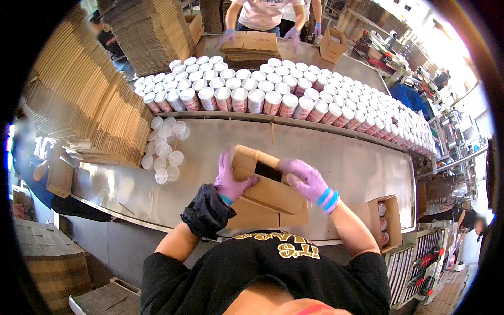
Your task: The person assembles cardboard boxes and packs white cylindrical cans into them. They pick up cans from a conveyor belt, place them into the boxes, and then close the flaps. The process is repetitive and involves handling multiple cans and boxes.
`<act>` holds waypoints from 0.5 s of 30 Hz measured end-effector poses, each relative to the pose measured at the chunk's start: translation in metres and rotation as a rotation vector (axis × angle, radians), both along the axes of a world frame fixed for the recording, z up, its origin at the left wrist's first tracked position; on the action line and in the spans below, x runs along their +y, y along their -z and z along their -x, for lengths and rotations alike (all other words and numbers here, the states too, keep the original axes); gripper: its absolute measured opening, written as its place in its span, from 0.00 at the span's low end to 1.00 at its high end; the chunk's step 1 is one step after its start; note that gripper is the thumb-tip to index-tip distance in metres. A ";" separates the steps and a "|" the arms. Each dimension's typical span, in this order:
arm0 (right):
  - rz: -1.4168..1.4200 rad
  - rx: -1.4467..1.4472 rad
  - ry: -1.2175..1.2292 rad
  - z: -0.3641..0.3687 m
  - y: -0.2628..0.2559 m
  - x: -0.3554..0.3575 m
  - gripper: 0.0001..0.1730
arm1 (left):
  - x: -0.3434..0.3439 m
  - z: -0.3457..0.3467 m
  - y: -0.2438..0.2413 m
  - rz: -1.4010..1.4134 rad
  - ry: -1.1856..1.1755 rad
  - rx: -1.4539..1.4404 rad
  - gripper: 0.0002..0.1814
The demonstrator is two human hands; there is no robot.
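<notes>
A cardboard box (271, 193) lies on the metal table in front of me, partly folded, with a dark gap between its flaps. My left hand (233, 179), in a purple glove, grips the box's left end, thumb over the near panel and fingers along the outer side. At the far right part of the box is my gloved right hand (309, 181), slightly blurred, its fingers at the upper flap. Whether those fingers close on the cardboard cannot be made out. Beyond the box, rows of lidded cans (239, 99) stand along a raised ledge.
Tall stacks of flat cardboard (86, 98) rise at the left, beside loose clear plastic lids (163, 149). An open box with several cans (374, 220) stands at the right table edge. Across the table, a co-worker (267, 15) stands behind flattened boxes (252, 45).
</notes>
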State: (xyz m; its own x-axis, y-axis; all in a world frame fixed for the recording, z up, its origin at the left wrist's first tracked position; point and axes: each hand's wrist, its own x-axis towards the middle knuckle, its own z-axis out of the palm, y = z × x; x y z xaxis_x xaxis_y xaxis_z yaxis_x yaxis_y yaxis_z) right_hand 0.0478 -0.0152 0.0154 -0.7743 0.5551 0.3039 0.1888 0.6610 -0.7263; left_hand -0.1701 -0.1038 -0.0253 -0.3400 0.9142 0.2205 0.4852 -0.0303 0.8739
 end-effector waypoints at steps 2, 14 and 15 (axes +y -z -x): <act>-0.482 -0.193 -0.118 -0.012 0.019 0.001 0.26 | -0.005 0.009 0.025 0.035 0.130 0.043 0.42; -0.353 -0.186 0.203 -0.061 0.110 -0.079 0.39 | 0.087 0.048 0.012 0.332 0.298 -0.379 0.30; -0.616 -0.341 0.102 -0.076 0.178 -0.089 0.34 | 0.109 0.047 0.022 0.556 0.419 -0.260 0.30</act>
